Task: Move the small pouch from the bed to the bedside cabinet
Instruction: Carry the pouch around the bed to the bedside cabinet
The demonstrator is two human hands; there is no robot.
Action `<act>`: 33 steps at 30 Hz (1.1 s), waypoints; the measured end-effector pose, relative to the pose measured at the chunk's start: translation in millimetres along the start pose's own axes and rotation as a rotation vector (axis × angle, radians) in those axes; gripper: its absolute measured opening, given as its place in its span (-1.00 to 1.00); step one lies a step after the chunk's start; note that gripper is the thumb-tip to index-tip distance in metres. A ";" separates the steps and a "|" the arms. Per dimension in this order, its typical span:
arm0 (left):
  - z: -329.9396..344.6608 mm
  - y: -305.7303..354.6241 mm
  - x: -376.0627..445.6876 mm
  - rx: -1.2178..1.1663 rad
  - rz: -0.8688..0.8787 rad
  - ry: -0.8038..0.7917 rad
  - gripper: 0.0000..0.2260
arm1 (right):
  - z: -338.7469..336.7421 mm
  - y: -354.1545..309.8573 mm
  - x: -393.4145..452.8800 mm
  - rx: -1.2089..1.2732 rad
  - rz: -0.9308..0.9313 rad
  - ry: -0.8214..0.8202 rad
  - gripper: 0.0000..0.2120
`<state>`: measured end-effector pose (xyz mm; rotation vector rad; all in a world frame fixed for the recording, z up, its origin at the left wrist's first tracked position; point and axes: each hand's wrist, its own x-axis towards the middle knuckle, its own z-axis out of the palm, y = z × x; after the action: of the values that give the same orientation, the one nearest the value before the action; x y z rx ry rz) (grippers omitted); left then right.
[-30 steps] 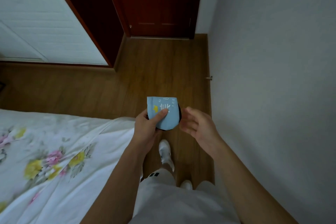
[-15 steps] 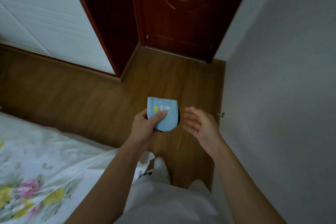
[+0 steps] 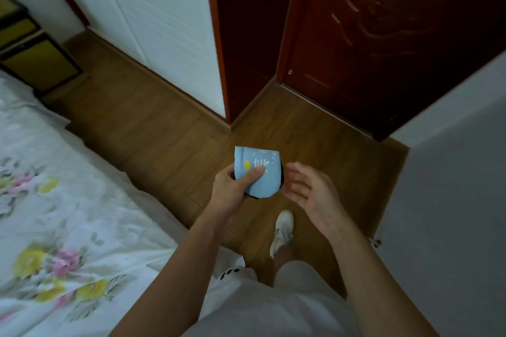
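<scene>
The small pouch [image 3: 262,176] is light blue with white marks, a yellow spot and a dark back edge. My left hand [image 3: 232,191] grips it in mid-air over the wooden floor, thumb pressed on its front. Just to the right of it, my right hand [image 3: 309,190] hovers with fingers spread, not touching the pouch. The bed [image 3: 63,221] with its white floral cover fills the lower left. A dark-framed bedside cabinet [image 3: 35,60] with yellowish fronts stands at the far left edge beyond the bed.
A white wardrobe door [image 3: 153,16] and a dark red wooden door [image 3: 383,35] stand ahead. A grey wall [image 3: 451,213] closes the right side. A strip of wooden floor [image 3: 153,128] runs between bed and wardrobe. My white shoe [image 3: 282,230] is on the floor below the hands.
The view has swung left, bringing the bedside cabinet into sight at the far left. The pouch stays gripped in my left hand, and my right hand has opened slightly away from it.
</scene>
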<state>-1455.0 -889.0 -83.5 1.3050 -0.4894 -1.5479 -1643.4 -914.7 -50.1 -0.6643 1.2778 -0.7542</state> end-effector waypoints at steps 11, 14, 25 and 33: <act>-8.6 72.4 103.9 -0.208 0.061 0.327 -0.60 | 65.7 -92.6 166.9 -0.141 0.095 -0.312 -0.75; -5.8 95.5 132.5 -0.255 0.092 0.447 -0.59 | 87.2 -122.7 210.6 -0.199 0.128 -0.406 -0.77; -36.5 142.8 159.4 -0.441 0.235 0.735 -0.64 | 188.4 -162.7 279.8 -0.401 0.173 -0.729 -0.77; -108.0 160.0 179.5 -0.515 0.275 0.823 -0.53 | 275.9 -153.0 309.0 -0.488 0.208 -0.806 -0.74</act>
<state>-1272.3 -1079.0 -78.2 1.2613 0.2387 -0.7279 -1353.2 -1247.4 -62.0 -1.0699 0.7479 0.0414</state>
